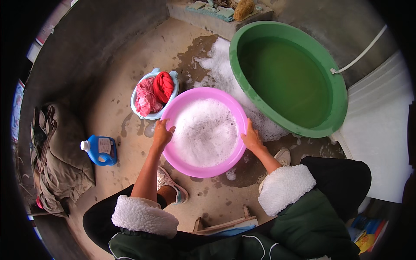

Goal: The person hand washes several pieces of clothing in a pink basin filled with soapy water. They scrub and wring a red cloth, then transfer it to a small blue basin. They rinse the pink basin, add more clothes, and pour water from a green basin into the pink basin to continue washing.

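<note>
Between my hands is a pink basin (203,172), filled with white suds (203,130). My left hand (162,133) grips its left rim, the thumb over the inside edge. On the opposite rim, my right hand (252,136) has hold of the basin, with its fingers partly hidden along the outside. Just beyond the basin's upper left stands a small light-blue tub (133,99) holding a pink cloth (147,96) and a red cloth (164,86). White foam (221,65) is spread on the wet floor behind the basin.
A large green tub (242,82) of greenish water is at the far right, with a white hose (363,53) at its rim. On the left are a blue jug (102,150) and a bundle of brown cloth (69,160). A low wooden stool (225,226) is near me.
</note>
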Available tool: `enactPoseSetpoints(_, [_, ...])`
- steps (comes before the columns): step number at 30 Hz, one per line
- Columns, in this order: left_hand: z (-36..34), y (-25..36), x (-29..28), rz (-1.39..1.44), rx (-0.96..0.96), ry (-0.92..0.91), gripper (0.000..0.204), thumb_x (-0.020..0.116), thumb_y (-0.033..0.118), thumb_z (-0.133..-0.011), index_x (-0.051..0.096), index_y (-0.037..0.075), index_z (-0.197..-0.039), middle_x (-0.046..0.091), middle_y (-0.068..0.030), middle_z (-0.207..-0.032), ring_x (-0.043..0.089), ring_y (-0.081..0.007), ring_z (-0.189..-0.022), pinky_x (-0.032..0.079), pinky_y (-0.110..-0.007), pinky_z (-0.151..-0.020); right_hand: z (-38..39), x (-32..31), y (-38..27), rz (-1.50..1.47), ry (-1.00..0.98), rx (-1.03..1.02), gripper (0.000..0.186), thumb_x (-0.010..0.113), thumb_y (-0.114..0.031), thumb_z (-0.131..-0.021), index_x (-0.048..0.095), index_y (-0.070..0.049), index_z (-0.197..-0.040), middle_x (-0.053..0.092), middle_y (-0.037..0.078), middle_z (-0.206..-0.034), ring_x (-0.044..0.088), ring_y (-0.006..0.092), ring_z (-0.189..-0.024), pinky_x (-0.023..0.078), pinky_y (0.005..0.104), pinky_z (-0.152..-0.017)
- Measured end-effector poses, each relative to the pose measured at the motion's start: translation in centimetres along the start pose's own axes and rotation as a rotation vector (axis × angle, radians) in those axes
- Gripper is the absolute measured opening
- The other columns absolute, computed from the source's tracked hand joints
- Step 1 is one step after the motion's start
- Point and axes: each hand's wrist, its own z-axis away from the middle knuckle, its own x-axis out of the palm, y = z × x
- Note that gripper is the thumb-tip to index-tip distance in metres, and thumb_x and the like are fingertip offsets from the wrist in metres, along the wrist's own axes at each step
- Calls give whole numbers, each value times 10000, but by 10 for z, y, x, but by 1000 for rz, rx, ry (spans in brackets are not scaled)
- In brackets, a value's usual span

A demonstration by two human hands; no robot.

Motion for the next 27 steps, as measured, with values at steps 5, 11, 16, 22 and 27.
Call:
enactPoseSetpoints(5, [-8, -37, -2, -169, -216, -75, 677, 742, 217, -775, 429, 84, -1360, 433, -238, -1318, 472, -398, -1198, 432, -438, -982, 4, 11, 6, -94, 48, 8, 821, 611, -218, -854, 91, -190, -1490, 580, 300, -1147, 576, 447, -1060, 449, 493, -945])
enactPoseSetpoints(11, [1, -78, 15, 106, -423, -248, 546, 657, 214, -835, 428, 40, -1299, 620, -285, -1030, 630, -415, -941, 515, -469, -820, -1, 27, 13, -188, 91, -12, 811, 611, -219, -850, 103, -189, -1481, 577, 323, -1121, 578, 479, -1027, 465, 504, -910])
enactPoseSetpoints(16, [2, -67, 9, 49, -254, -78, 460, 655, 223, -836, 501, 14, -1216, 663, -259, -903, 664, -388, -860, 516, -467, -750, -5, 34, 16, -288, 170, -17, 755, 602, -172, -826, 191, -156, -1459, 592, 301, -1128, 586, 463, -1028, 472, 483, -909])
enactPoseSetpoints(22, [-37, -40, -22, 168, -288, -36, 399, 683, 220, -816, 620, 12, -1150, 673, -202, -956, 669, -279, -873, 512, -378, -772, -15, 28, 22, -621, 342, -126, 585, 607, -124, -771, 449, 0, -1321, 625, 249, -1127, 622, 363, -1034, 483, 400, -914])
enactPoseSetpoints(27, [-53, -10, -29, 703, -298, -5, 325, 586, 49, -875, 591, -30, -1191, 671, -98, -992, 638, -156, -826, 506, -273, -719, -27, 11, 22, -787, 225, 45, 533, 639, -99, -725, 544, 48, -1229, 657, 210, -1078, 643, 298, -996, 493, 364, -874])
